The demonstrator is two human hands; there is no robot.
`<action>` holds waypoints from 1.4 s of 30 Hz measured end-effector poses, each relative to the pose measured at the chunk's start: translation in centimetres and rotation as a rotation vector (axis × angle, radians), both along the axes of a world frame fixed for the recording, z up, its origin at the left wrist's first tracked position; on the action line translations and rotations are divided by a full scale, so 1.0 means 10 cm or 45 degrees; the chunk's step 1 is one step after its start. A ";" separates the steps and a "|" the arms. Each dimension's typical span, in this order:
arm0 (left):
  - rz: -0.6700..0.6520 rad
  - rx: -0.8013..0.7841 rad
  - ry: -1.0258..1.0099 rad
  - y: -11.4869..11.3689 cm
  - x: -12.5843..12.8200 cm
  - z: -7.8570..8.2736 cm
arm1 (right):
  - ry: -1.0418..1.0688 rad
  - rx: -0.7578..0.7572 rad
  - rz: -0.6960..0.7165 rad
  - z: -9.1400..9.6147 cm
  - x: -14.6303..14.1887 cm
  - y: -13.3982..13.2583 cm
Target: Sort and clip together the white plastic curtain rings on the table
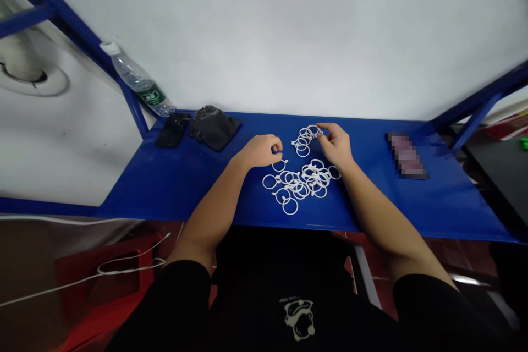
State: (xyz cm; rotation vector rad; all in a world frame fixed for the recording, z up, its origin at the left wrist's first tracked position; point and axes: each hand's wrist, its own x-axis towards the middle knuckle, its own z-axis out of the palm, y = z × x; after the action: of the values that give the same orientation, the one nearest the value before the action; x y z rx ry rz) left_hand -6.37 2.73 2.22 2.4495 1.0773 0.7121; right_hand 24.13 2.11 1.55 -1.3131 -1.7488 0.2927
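White curtain rings with small eyelets lie in a loose pile (315,177) on the blue tabletop (165,187). A smaller group of rings (302,144) sits behind it, towards the wall. My right hand (336,144) reaches this group, thumb and fingertips closed on the edge of a ring (313,131) at its right end. To the left, my left hand (262,150) is curled, fingers closed towards the thumb. One ring (279,169) shows just under its thumb, partly covered by the hand. Whether those fingers grip anything cannot be made out.
A clear plastic bottle (138,80) with a green label leans at the back left. Near it lie a black pouch (214,126) and a flat black object (172,130). A blurred-out phone-like object (407,155) lies right. Blue frame bars (478,118) flank the tabletop.
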 end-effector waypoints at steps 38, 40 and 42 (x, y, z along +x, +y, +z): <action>0.142 0.464 -0.181 -0.31 0.49 0.00 | 0.148 -0.354 0.669 0.20 -0.33 -0.35; 0.121 0.448 -0.163 -0.31 0.50 -0.01 | 0.141 -0.348 0.644 0.19 -0.32 -0.34; 0.090 0.442 -0.145 -0.32 0.52 -0.01 | 0.139 -0.356 0.645 0.18 -0.31 -0.33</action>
State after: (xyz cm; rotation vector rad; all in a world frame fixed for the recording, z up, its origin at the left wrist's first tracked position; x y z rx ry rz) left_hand -1.17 -0.52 2.10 2.6229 1.0759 1.1307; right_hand 21.02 -1.19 3.34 -0.9957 -1.9764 0.9039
